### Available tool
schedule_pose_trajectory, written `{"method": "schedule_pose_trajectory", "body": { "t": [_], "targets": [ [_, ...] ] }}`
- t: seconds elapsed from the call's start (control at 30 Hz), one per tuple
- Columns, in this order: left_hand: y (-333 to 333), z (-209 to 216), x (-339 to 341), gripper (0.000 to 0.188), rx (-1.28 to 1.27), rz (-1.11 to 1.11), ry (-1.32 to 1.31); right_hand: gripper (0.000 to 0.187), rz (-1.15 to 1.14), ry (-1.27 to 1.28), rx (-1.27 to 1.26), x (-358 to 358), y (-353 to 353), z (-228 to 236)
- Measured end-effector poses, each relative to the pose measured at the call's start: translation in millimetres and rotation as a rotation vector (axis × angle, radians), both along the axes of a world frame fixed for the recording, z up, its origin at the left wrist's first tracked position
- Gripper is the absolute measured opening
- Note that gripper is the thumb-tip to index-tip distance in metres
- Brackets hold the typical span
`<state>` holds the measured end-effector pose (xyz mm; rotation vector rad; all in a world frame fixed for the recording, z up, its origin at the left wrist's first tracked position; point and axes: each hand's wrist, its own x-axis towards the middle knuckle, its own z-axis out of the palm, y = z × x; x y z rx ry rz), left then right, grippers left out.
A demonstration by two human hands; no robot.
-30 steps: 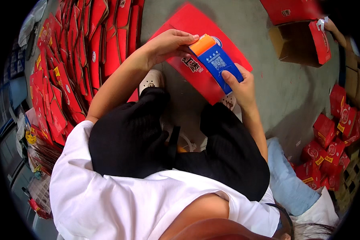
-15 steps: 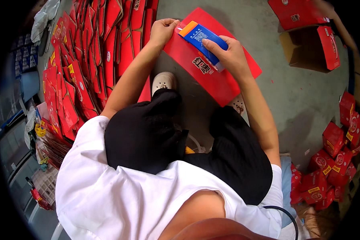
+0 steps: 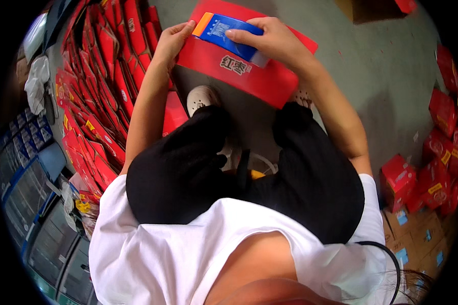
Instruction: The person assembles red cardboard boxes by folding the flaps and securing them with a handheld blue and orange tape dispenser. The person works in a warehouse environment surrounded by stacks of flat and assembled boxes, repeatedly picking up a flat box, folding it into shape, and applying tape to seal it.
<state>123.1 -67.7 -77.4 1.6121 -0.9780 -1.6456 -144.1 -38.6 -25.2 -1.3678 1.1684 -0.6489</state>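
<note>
Floor, head view: plain grey floor point(image 3: 376, 56), flattened red boxes point(image 3: 104, 76) piled all down the upper left.
Red carton: upper middle of frame, right in front of the feet point(image 3: 202, 96).
Blue dispenser: looks like tape; it's over the red carton point(image 3: 267, 76), orange end leftward. point(image 3: 216, 31)
Right hand: gripping the blue dispenser, thumb on top. point(image 3: 280, 40)
Left hand: fingertips bunched by the orange end, can't tell what's pinched. point(image 3: 172, 43)
Tip: I'd pull slow, even tension, tool flat.

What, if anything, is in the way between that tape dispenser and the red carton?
Nothing visible: the tape dispenser is in the right hand, over the red carton, though whether they touch is unclear. The left hand is at the carton's left edge.
</note>
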Motion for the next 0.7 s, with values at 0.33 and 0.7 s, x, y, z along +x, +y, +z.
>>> {"method": "schedule_pose_trajectory", "body": {
  "t": [0.33,0.7],
  "targets": [
    [0.6,-30.7,-1.7,0.044,-0.293,-0.008,-0.253,0.038,0.008,0.276,0.293,-201.8,126.4,19.5],
    [86.3,6.0,-190.1,0.107,-1.002,-0.762,-1.099,0.048,-0.036,0.936,-0.01,-118.4,135.4,-4.7]
  ]
}}
